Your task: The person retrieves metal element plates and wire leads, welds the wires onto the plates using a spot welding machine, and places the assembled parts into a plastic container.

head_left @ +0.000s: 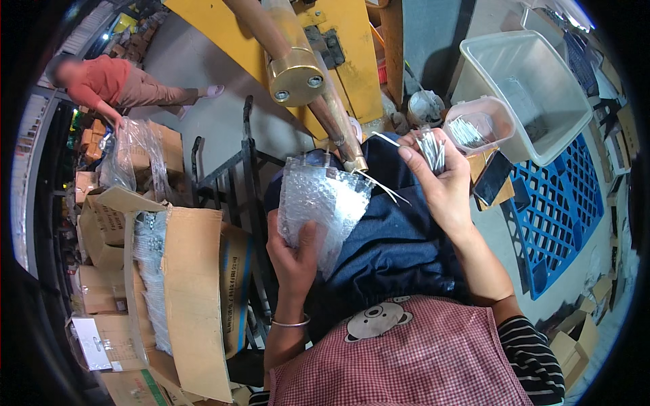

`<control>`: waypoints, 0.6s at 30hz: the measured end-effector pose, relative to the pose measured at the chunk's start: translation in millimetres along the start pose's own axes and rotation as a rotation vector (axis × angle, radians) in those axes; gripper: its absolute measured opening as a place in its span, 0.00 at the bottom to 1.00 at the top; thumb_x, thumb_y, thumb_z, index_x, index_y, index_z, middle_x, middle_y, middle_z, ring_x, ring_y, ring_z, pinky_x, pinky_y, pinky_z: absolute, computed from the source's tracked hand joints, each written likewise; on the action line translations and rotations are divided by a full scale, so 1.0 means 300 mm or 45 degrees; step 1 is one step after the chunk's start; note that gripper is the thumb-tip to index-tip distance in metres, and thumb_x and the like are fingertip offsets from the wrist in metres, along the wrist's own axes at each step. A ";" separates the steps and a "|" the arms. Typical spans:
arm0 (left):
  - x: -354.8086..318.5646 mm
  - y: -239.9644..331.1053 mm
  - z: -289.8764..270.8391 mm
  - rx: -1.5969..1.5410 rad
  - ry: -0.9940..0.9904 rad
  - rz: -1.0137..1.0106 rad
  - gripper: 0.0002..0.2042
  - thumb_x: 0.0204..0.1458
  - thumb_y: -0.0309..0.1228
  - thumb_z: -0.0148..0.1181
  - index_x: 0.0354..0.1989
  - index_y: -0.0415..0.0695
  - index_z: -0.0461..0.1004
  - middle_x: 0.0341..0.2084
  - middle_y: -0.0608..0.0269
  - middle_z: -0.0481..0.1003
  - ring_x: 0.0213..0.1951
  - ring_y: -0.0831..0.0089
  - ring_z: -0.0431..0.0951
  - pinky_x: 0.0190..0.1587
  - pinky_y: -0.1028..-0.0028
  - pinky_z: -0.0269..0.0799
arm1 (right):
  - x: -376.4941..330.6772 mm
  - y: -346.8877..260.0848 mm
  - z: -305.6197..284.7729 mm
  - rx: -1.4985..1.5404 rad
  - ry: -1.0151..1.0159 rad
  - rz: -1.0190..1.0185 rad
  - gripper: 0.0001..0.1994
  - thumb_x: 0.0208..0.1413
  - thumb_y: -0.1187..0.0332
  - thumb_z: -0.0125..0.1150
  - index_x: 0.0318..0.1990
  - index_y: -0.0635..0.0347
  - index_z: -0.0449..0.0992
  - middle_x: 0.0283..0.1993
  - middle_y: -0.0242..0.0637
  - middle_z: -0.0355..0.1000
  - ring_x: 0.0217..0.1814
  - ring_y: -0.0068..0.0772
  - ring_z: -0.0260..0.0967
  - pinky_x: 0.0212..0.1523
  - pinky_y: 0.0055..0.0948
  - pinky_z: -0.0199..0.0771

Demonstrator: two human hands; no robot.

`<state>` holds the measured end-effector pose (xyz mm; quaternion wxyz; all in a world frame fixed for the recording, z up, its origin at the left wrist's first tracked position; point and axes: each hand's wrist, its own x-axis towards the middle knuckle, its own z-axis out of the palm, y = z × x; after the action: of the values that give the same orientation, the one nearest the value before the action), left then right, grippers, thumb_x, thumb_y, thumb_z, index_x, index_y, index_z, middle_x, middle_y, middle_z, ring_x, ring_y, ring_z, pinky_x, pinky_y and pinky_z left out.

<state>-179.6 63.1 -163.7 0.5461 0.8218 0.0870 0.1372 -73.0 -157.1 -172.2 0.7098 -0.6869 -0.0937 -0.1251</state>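
My left hand [295, 256] grips a bubble-wrap packet [318, 206] over my lap, thumb across its front. Whatever is inside the packet is blurred by the wrap. The packet's upper edge is close to the copper rod [332, 122] of the machine. My right hand [443, 186] is closed around a bundle of short, thin silvery rods [430, 150], their ends pointing up between thumb and fingers. One slim white strip [386, 139] juts out left of that hand. A couple more pale strips [384, 187] stick out by the rod's lower end.
A pink-white tub [504, 122] holds more thin rods beside a large grey bin [542, 81]. A phone [494, 177] lies near a blue pallet [562, 223]. On the left are an open carton [193, 298] and a black trolley [249, 155]. A person in red [108, 84] handles plastic farther off.
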 end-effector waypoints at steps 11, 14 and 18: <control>0.042 0.039 0.034 0.095 -0.026 0.033 0.15 0.61 0.37 0.57 0.44 0.37 0.67 0.31 0.59 0.77 0.34 0.78 0.75 0.37 0.76 0.71 | 0.047 0.009 0.026 -0.231 -0.168 -0.110 0.09 0.51 0.73 0.69 0.39 0.63 0.80 0.30 0.33 0.67 0.30 0.23 0.63 0.33 0.23 0.64; 0.046 0.049 0.034 0.080 -0.017 0.016 0.15 0.61 0.38 0.56 0.44 0.37 0.67 0.31 0.60 0.76 0.34 0.78 0.74 0.37 0.77 0.70 | 0.050 0.018 0.057 -0.165 -0.161 -0.100 0.09 0.51 0.72 0.69 0.39 0.62 0.80 0.30 0.33 0.66 0.29 0.22 0.63 0.31 0.23 0.64; 0.045 0.054 0.025 0.069 -0.006 0.033 0.14 0.62 0.37 0.55 0.43 0.37 0.67 0.33 0.60 0.75 0.36 0.79 0.72 0.38 0.77 0.69 | 0.063 0.023 0.074 -0.225 -0.176 -0.117 0.09 0.50 0.71 0.69 0.39 0.62 0.80 0.30 0.34 0.67 0.29 0.22 0.63 0.30 0.23 0.64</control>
<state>-164.5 54.3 -149.8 0.5220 0.8377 0.0788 0.1398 -52.1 -135.6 -172.0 0.6319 -0.7487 -0.1624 -0.1173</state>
